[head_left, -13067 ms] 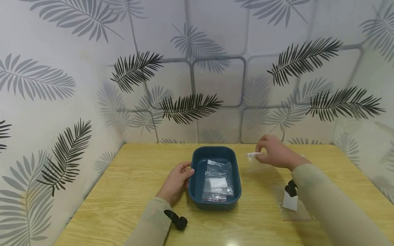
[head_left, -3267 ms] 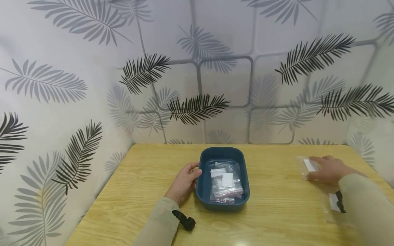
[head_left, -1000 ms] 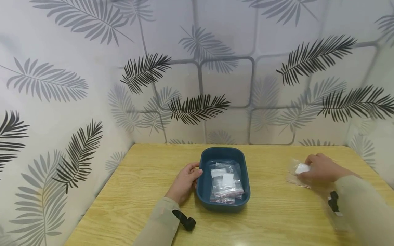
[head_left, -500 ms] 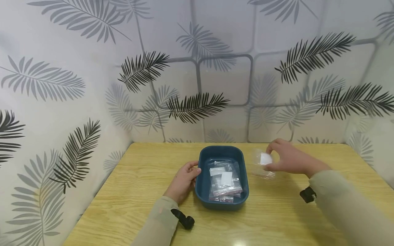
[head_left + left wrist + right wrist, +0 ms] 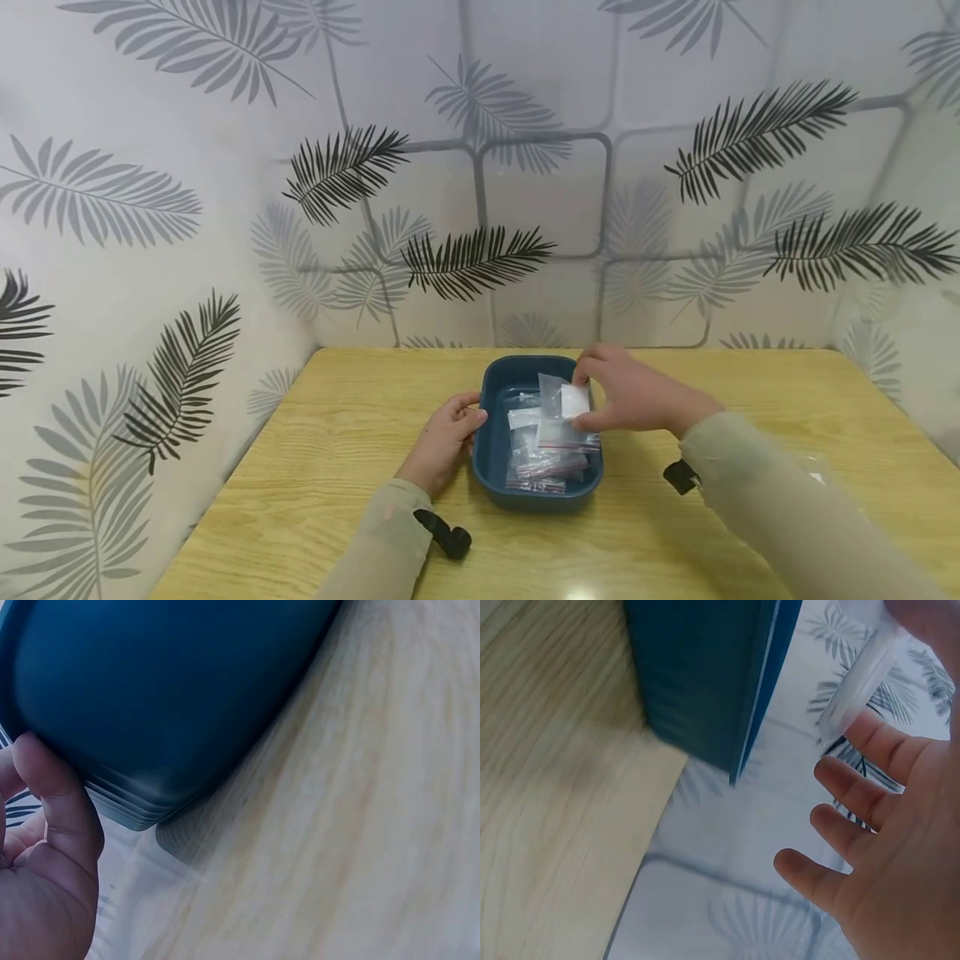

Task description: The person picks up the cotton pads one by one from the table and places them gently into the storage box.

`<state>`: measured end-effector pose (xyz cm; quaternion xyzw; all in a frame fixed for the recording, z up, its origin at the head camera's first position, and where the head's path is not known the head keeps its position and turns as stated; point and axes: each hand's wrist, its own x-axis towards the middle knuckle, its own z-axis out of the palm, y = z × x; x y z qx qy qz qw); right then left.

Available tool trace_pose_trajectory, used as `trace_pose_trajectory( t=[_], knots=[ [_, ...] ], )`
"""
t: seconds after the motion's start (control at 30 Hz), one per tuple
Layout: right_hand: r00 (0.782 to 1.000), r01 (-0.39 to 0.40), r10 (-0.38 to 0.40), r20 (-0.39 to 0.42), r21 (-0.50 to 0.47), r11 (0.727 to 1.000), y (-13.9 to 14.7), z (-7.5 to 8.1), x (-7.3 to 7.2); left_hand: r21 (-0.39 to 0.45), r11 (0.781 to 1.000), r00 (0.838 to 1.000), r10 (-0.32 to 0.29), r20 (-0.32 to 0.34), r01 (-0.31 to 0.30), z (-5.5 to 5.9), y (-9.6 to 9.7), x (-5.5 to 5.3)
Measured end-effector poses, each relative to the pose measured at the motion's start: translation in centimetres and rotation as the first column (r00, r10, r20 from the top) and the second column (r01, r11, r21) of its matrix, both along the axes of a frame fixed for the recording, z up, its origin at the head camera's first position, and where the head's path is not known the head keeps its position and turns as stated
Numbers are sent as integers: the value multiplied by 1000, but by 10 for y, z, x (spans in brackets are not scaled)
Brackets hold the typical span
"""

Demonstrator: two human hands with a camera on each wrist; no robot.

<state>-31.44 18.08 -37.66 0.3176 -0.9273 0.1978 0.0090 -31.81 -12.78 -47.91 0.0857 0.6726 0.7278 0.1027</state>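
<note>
A dark blue plastic tub [image 5: 536,502] stands on the table, holding several clear zip-lock bags [image 5: 525,457] in a loose stack, with white inserts showing. My left hand [image 5: 442,437] grips the tub's left side, and the left wrist view has the thumb [image 5: 56,787] against it near the rim. Over the tub's right half, my right hand [image 5: 637,396] pinches one more zip-lock bag [image 5: 551,408] between thumb and fingers. This bag has a white square inside and a reddish seal line at its lower edge. From the right wrist, the bag [image 5: 859,686] appears nearly edge-on beside the tub wall.
Another clear bag [image 5: 816,477] with a white insert lies on the table at the right, mostly hidden by my right sleeve. Behind the wooden table [image 5: 375,375] rises a leaf-patterned wall [image 5: 536,200]. Black straps with small mounts sit at both wrists.
My right hand has picked up a bag from the table's right side and carried it left over the tub. More bags lie in the tub than at first. My left hand stays at the tub's side.
</note>
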Motion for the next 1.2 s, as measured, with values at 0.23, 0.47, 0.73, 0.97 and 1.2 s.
trace_pose_trajectory(
  t=[0.23, 0.47, 0.73, 0.97, 1.2],
  knots=[
    [998, 8, -4, -60, 78, 997, -24, -8, -5, 4, 1000, 1000, -11, 7, 11, 1, 2, 1],
    [995, 34, -20, -101, 140, 989, -31, -9, -4, 11, 1000, 1000, -20, -9, 20, 1, 2, 2],
    [996, 45, -35, -82, 114, 992, -23, -14, -6, 14, 1000, 1000, -15, 5, 15, 2, 0, 0],
    [996, 33, -26, -81, 86, 996, -10, -15, -2, 12, 1000, 1000, -14, -17, 15, -1, -1, 1],
    [997, 66, -64, -31, 69, 995, 11, -14, 6, 10, 1000, 1000, -23, -15, 23, -1, -1, 0]
  ],
)
